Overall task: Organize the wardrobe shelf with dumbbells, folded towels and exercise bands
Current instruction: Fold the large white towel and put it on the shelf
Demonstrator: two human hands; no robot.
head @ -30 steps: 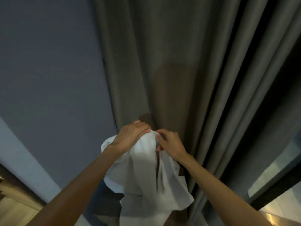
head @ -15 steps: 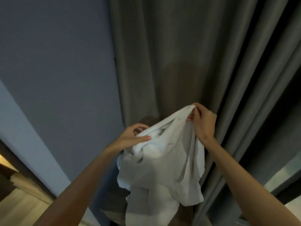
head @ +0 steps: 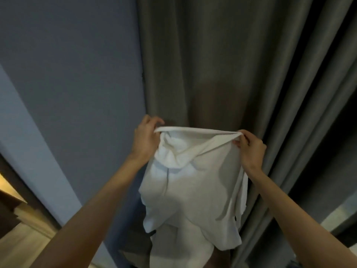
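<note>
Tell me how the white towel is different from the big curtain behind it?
The white towel is bright; the curtain is dark grey-brown. The towel is bunched and crumpled; the curtain hangs in long straight folds. The left hand and right hand hold the towel up; nobody holds the curtain. Both are cloth.

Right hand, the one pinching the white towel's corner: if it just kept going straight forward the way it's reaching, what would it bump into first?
Most likely the grey curtain hanging right behind the right hand. Nothing shows between them, though the gap is hard to judge from this one view.
</note>
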